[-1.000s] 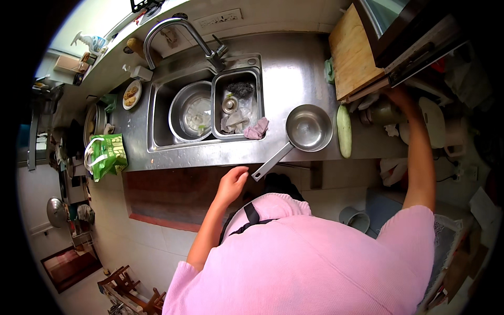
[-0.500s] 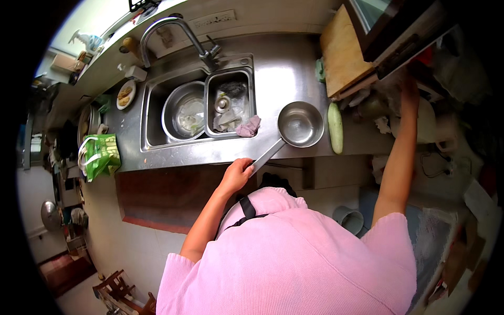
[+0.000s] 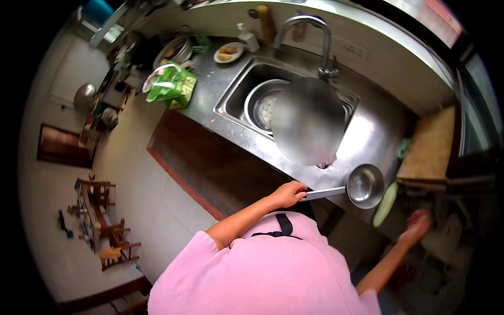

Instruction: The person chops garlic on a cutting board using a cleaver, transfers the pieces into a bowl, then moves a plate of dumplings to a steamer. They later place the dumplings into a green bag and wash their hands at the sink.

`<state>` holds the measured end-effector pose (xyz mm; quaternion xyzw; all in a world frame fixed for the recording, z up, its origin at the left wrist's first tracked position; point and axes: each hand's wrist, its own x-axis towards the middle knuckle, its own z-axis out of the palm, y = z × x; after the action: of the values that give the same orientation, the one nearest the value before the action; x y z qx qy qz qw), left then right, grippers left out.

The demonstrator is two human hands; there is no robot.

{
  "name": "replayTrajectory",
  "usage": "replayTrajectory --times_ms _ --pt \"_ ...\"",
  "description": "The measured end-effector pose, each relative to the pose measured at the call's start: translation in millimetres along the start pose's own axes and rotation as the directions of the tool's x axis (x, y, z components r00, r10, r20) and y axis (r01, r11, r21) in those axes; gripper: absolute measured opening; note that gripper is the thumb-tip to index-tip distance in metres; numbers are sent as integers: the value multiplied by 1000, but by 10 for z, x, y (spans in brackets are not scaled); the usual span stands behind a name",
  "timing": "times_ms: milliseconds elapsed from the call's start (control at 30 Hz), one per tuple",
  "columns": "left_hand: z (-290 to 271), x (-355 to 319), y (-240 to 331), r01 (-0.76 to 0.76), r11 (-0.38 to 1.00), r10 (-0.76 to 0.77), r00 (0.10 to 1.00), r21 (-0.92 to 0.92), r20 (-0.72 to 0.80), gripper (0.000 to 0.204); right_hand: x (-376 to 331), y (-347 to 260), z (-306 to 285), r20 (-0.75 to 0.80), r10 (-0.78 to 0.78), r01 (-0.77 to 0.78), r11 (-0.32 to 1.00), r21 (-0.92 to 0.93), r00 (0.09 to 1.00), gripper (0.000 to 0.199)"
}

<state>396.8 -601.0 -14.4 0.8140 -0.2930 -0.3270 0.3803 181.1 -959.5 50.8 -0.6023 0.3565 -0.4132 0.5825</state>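
Observation:
My left hand (image 3: 290, 194) is closed round the long handle of a metal saucepan (image 3: 365, 186). The pan sits by the counter's front edge, and its bowl holds no food that I can see. Just right of it lies a long pale-green vegetable (image 3: 386, 205), like a cucumber. My right hand (image 3: 418, 224) is in the air to the right of that vegetable, beyond the counter edge. Its fingers look partly curled but are smeared by motion, so whether they hold anything is unclear.
A steel sink (image 3: 229, 102) with a basin (image 3: 252, 107) inside is partly hidden by a blurred oval. Behind it rises a curved faucet (image 3: 328, 47). A green bag (image 3: 173, 86) and a plate of food (image 3: 229, 52) stand left. A wooden board (image 3: 428, 144) leans at the right.
My right hand has drawn back from the cluttered space below the cabinet at the right. The view has swung left and tilted. My left hand still grips the saucepan handle.

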Motion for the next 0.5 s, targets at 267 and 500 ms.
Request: replayTrajectory --times_ms 267,500 --pt "-266 -417 -451 132 972 -137 991 -192 -10 27 -1921 832 1592 657 720 -915 387 -111 224 53" --pt "-735 -609 -857 157 953 -164 986 -260 -4 26 -1869 701 1777 561 795 -820 470 -326 233 43"
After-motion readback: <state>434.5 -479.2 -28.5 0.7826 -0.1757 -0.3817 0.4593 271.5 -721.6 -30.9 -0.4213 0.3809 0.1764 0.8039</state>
